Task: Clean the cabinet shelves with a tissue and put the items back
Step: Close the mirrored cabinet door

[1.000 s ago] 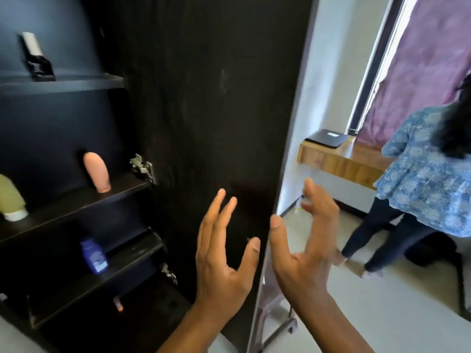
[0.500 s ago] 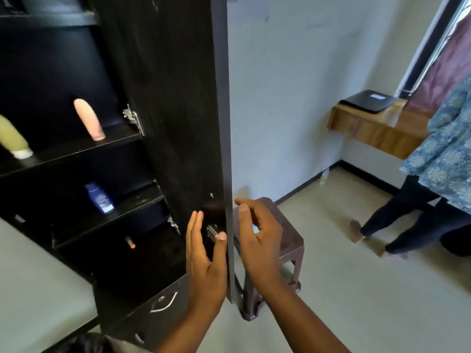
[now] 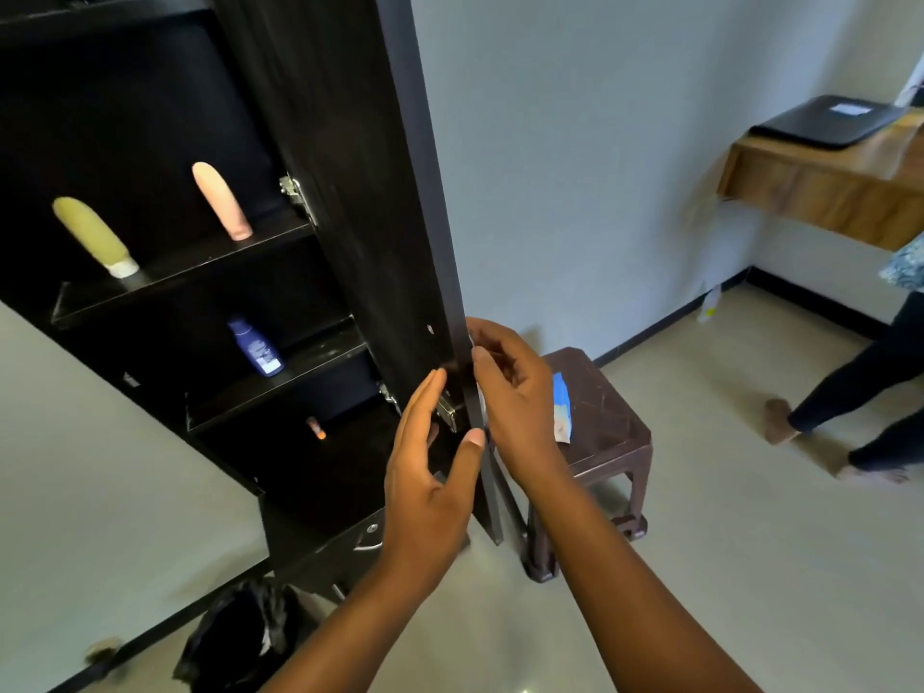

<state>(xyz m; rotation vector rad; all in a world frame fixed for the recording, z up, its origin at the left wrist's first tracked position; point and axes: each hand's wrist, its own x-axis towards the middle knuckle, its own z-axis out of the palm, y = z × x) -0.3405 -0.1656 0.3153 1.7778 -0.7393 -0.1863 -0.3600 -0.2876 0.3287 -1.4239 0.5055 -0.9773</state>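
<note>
Head view looks down past both forearms at an open dark cabinet (image 3: 150, 117) whose door (image 3: 350, 192) swings out toward the camera, its thin free edge running down between the two hands. The left hand (image 3: 430, 472) sits on the inner side of the door, fingers straight and together, thumb spread out so its tip touches the door's edge; it holds nothing and seems placed there to steady the panel. The right hand (image 3: 520, 397) is on the outer side, fingers curled in around the same edge near a small metal catch (image 3: 446, 411); whether it truly pinches the edge or some small part there I cannot tell. With one hand on each face, the door looks held still so the fitting at its edge can be handled, or so the door can be swung.

On the shelves, a yellow tube (image 3: 95, 237) and a pink tube (image 3: 222, 200) stand cap-down on the upper shelf (image 3: 190, 265), well apart, while a blue bottle (image 3: 255, 347) stands on the shelf below and a small orange item (image 3: 316, 427) lies in the lowest bay. That suggests the items are already back. No tissue shows in either hand; a blue-and-white packet (image 3: 561, 407) lying on the brown stool (image 3: 605, 417) just beside the door may be the tissue pack, though I cannot be sure. A black bag (image 3: 240, 637) sits on the floor under the cabinet.
</note>
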